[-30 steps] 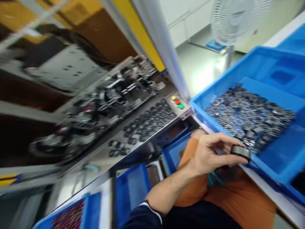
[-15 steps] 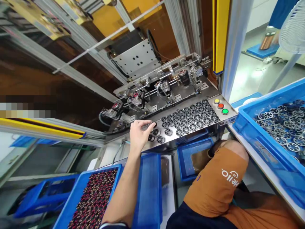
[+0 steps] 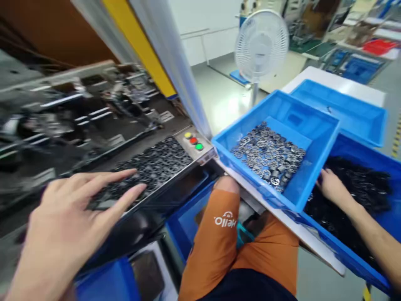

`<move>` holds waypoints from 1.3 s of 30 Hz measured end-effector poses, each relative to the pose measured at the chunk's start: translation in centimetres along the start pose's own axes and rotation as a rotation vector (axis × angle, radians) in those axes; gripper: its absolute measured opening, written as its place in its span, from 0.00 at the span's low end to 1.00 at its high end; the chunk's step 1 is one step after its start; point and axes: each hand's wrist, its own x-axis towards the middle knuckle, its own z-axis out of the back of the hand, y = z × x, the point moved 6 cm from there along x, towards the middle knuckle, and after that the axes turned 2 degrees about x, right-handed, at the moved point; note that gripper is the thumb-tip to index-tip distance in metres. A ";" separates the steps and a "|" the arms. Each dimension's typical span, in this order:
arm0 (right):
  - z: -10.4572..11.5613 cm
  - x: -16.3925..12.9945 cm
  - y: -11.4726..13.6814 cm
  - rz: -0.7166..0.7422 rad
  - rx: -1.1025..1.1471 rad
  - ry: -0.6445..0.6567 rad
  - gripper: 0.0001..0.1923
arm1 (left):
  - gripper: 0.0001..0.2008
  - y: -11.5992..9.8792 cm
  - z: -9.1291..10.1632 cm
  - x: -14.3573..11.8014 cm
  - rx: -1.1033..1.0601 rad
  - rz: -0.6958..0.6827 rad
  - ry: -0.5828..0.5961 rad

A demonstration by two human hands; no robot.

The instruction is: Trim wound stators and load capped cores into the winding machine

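Observation:
My left hand (image 3: 67, 219) is close to the camera at the lower left, fingers spread, holding nothing, hovering over the near end of a metal tray (image 3: 200, 156) covered with dark round parts (image 3: 156, 161). My right hand (image 3: 332, 186) reaches into a blue bin (image 3: 351, 146) of black parts (image 3: 360, 184) at the right; its fingers are buried among them, so what they grip is hidden. A blue bin (image 3: 275, 113) of silver round parts (image 3: 269, 152) sits between the two hands. My knee in orange fabric (image 3: 219, 230) is at bottom centre.
A panel with yellow, red and green buttons (image 3: 193, 141) ends the metal tray. Blurred machinery (image 3: 78, 113) lies behind it. A white fan (image 3: 261, 44) stands on the floor beyond. Another blue bin (image 3: 341, 104) sits at the far right. A blue crate (image 3: 188, 209) is under the tray.
The view has swung right. My left hand has pulled back from the parts on the tray toward the camera. My right hand has come into view inside the bin of black parts.

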 end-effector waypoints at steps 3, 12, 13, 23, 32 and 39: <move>1.4 -0.5 -5.4 -0.174 -0.200 0.064 0.12 | 0.23 -9.1 -4.2 2.6 -0.251 -0.187 0.156; 0.9 0.0 -7.9 -0.368 -0.183 0.123 0.04 | 0.14 -27.7 -25.7 11.4 -0.147 -0.539 0.786; 1.1 0.0 -7.9 -0.392 -0.157 0.118 0.04 | 0.13 -28.6 -27.8 12.0 -0.103 -0.559 0.820; 5.2 0.3 -3.7 -0.333 -0.006 -0.022 0.15 | 0.15 -30.6 -36.4 12.5 0.127 -0.690 0.930; 7.0 0.0 0.0 -0.352 0.361 -0.175 0.22 | 0.20 -31.5 -39.6 14.1 0.129 -0.701 0.913; 7.0 -0.3 0.8 -0.344 0.499 -0.233 0.11 | 0.22 -31.1 -40.6 15.3 0.088 -0.666 1.008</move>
